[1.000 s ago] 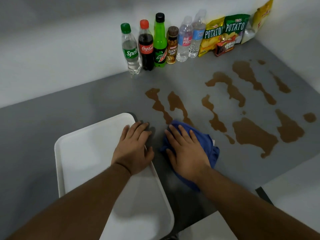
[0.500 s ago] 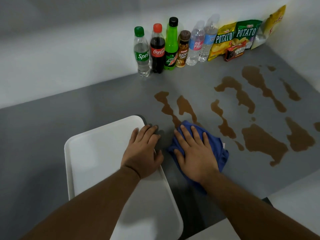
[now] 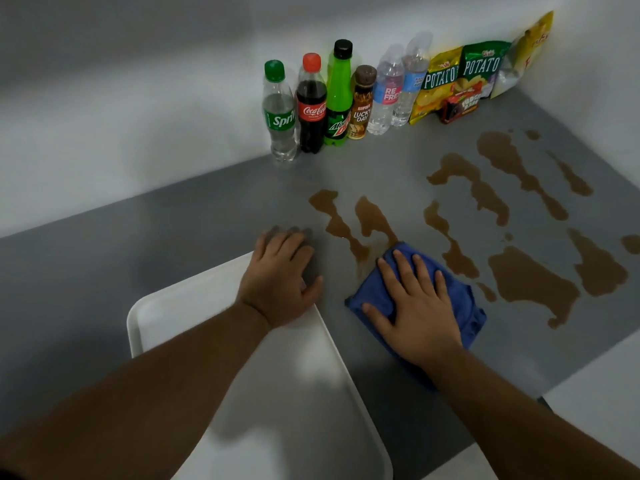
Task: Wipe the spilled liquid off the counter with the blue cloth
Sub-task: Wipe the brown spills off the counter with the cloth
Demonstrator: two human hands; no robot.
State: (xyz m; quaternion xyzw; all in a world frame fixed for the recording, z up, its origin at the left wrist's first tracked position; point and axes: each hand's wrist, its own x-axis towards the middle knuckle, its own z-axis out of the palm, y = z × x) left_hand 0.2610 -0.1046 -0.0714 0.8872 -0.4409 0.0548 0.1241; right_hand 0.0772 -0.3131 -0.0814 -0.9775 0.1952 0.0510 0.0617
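Brown spilled liquid (image 3: 530,285) lies in several puddles and streaks across the right half of the grey counter (image 3: 194,220). The blue cloth (image 3: 465,306) lies flat on the counter at the near ends of two left streaks (image 3: 337,221). My right hand (image 3: 415,306) presses flat on the cloth with fingers spread. My left hand (image 3: 278,275) rests palm down, holding nothing, over the far right corner of a white tray (image 3: 173,310), with its fingertips on the bare counter.
Several drink bottles (image 3: 311,105) and snack bags (image 3: 460,77) stand against the back wall, just beyond the spill. A white wall (image 3: 602,81) bounds the counter on the right. The counter's near edge (image 3: 554,386) runs behind my right forearm.
My right hand has pushed the cloth forward and a little right into the left streaks, leaving a faint smear. The left hand slid forward past the tray corner. The view shifted.
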